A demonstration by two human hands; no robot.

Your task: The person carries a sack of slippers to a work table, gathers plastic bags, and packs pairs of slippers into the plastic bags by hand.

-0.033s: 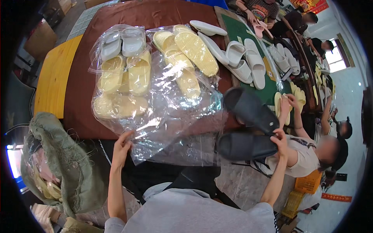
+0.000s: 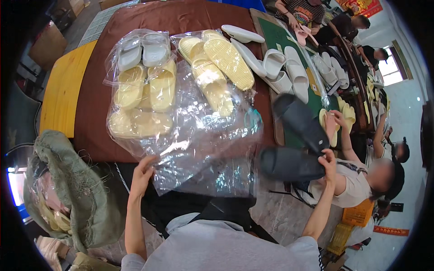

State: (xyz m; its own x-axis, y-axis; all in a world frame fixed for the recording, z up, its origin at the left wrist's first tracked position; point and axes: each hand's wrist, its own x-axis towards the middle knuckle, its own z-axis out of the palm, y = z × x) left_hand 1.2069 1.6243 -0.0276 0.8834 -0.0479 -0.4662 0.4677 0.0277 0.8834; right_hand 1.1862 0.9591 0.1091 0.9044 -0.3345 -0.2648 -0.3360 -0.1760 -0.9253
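A pair of black slippers [image 2: 294, 163] hangs at the table's right front, gripped at one end by my right hand [image 2: 329, 168]. The two slippers splay apart, one angled up and away, the other lying level toward the left. My left hand [image 2: 143, 174] pinches the near edge of a clear plastic bag [image 2: 199, 174], which spreads over the table's front edge. Farther in, yellow slippers [image 2: 228, 63] lie under or in the clear plastic. To their left, a bagged group holds grey slippers [image 2: 156, 49] above yellow slippers [image 2: 162, 88].
Brown cloth [image 2: 95, 99] covers the table. White slippers [image 2: 296, 74] lie on a green board [image 2: 271, 31] at the right. A co-worker's hands [image 2: 334, 119] handle yellow slippers close by. At the left stands a green woven sack [image 2: 86, 198], with a yellow board [image 2: 65, 90] beyond it.
The black slippers have shifted slightly right and spread apart a little, still in my right hand. The bag's near right part has moved a little; my left hand keeps its hold.
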